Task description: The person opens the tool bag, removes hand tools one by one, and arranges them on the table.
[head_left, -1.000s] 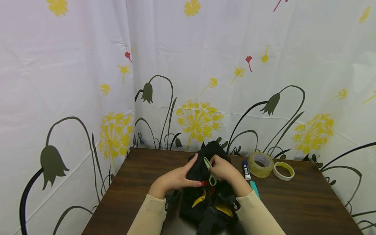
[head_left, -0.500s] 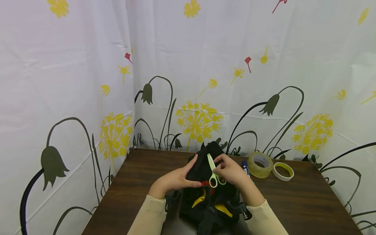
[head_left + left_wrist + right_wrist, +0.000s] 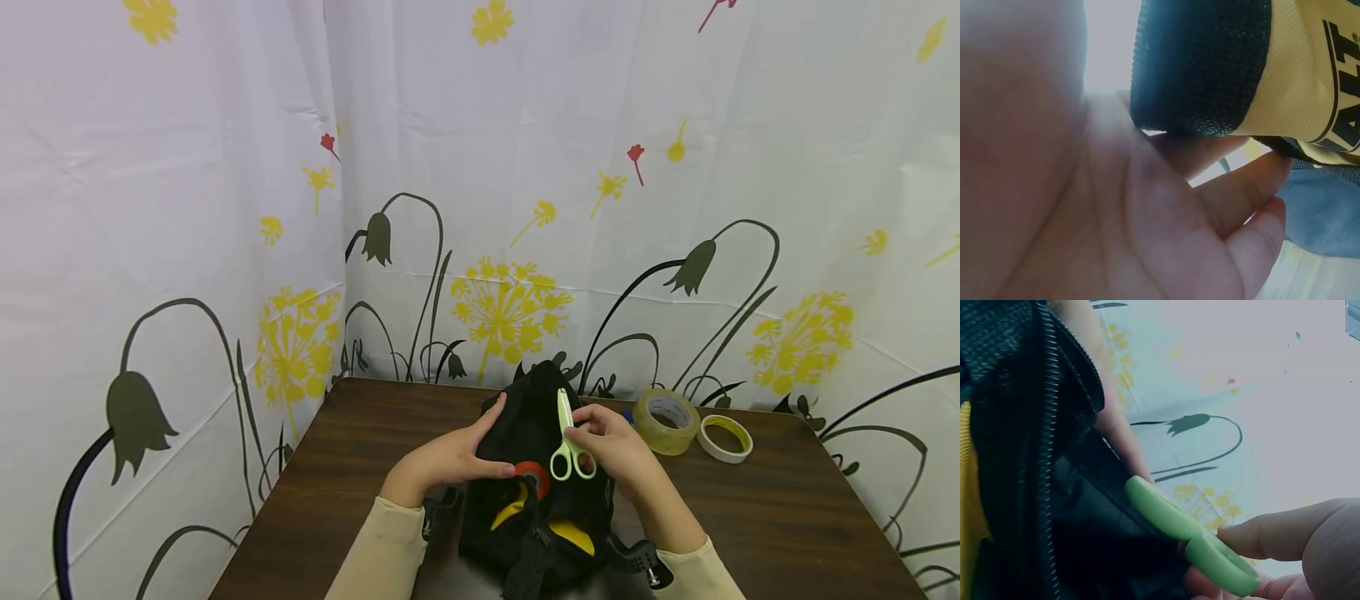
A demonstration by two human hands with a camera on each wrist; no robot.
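A black tool bag with yellow patches lies unzipped on the table. My left hand grips its left side, thumb at the opening; the left wrist view shows the hand's palm and fingers against the black and yellow cloth. Over the opening, my right hand pinches light green scissors, blades pointing up and away. In the right wrist view, their handles are near the bag's zipper. A red ring, like a tape roll, shows in the opening by my left thumb.
Right of the bag stand a clear packing tape roll and a narrower white tape roll. A blue stick peeks out behind my right hand. The brown table ends at a flower-printed curtain.
The scissors have moved right and turned, so both handle loops now show. My right hand moved right with them, covering most of the blue stick. My left hand stayed put.
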